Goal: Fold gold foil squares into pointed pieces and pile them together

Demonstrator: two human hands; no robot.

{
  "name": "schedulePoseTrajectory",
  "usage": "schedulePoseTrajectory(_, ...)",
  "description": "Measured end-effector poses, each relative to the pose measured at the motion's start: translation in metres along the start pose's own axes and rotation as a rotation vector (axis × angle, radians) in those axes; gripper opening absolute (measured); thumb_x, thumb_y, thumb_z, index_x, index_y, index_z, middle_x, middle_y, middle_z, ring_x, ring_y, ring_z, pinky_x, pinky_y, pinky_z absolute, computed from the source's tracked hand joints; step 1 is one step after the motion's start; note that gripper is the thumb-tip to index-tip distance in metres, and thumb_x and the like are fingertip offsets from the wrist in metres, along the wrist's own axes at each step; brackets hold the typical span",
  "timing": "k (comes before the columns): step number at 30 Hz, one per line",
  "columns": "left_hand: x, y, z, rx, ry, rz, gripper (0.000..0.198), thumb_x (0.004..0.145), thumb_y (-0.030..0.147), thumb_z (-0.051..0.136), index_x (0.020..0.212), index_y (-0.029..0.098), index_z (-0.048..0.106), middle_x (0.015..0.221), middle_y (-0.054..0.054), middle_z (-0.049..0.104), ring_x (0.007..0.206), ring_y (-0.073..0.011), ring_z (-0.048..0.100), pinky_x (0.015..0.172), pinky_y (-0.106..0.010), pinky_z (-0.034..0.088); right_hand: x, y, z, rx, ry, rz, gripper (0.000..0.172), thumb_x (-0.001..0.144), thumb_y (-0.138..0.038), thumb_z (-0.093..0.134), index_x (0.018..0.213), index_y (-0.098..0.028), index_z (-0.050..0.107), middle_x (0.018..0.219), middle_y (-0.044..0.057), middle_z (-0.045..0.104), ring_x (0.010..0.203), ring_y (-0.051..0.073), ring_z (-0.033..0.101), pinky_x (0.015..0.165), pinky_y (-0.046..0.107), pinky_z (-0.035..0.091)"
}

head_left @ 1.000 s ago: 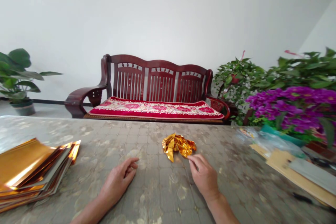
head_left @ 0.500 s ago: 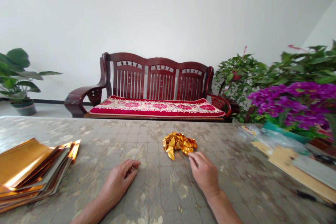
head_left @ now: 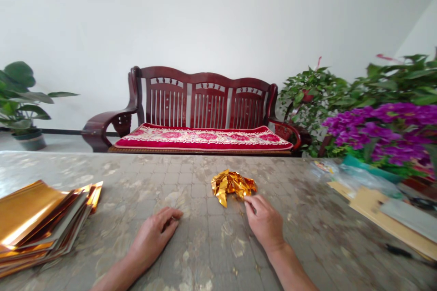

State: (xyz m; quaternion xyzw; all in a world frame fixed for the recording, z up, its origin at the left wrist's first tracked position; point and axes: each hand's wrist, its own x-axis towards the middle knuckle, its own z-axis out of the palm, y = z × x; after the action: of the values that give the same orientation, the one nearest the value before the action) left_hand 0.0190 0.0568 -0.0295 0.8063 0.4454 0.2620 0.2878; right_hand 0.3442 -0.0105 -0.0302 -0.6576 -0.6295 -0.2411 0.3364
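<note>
A crumpled piece of shiny gold foil [head_left: 229,185] lies on the patterned grey tablecloth [head_left: 201,250] in front of me. My right hand [head_left: 265,223] is at its near right corner. The thumb and index finger are pinched together there against the foil's edge; the other fingers curl under. My left hand [head_left: 155,236] rests on the cloth to the left, apart from the foil. Its fingers are loosely bent, with a gap between thumb and index finger, and nothing shows in it.
A stack of gold foil sheets [head_left: 30,218] lies at the left. At the right are cardboard pieces [head_left: 367,207], a clear plastic bag [head_left: 368,182], a dark tool handle [head_left: 398,251] and purple flowers [head_left: 382,132]. A wooden bench [head_left: 208,79] stands beyond the table.
Both hands and the foil stay nearly in place. The view has shifted very slightly.
</note>
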Motion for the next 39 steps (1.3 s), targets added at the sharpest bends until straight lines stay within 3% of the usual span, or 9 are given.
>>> schedulePoseTrajectory(22, 0.0011, -0.0003, 0.0005, -0.033, 0.026, 0.009, 0.022, 0.084, 0.028, 0.049, 0.092, 0.024, 0.07, 0.086, -0.003, 0.07, 0.075, -0.0192, 0.065, 0.07, -0.026, 0.049, 0.0046, 0.0036, 0.0001, -0.07, 0.058, -0.026, 0.021, 0.091, -0.02, 0.051, 0.093, -0.025, 0.071, 0.084, 0.001, 0.071, 0.075, 0.015, 0.065, 0.067, 0.025, 0.041)
schedulePoseTrajectory(39, 0.0018, 0.0008, -0.0006, 0.01, -0.012, 0.027, 0.022, 0.087, 0.025, 0.046, 0.093, 0.023, 0.068, 0.088, -0.002, 0.068, 0.077, -0.0182, 0.064, 0.071, -0.026, 0.047, 0.0057, -0.0001, 0.0022, -0.169, -0.008, -0.117, 0.024, 0.092, -0.017, 0.051, 0.098, -0.027, 0.072, 0.082, 0.002, 0.068, 0.074, 0.017, 0.06, 0.069, 0.028, 0.037)
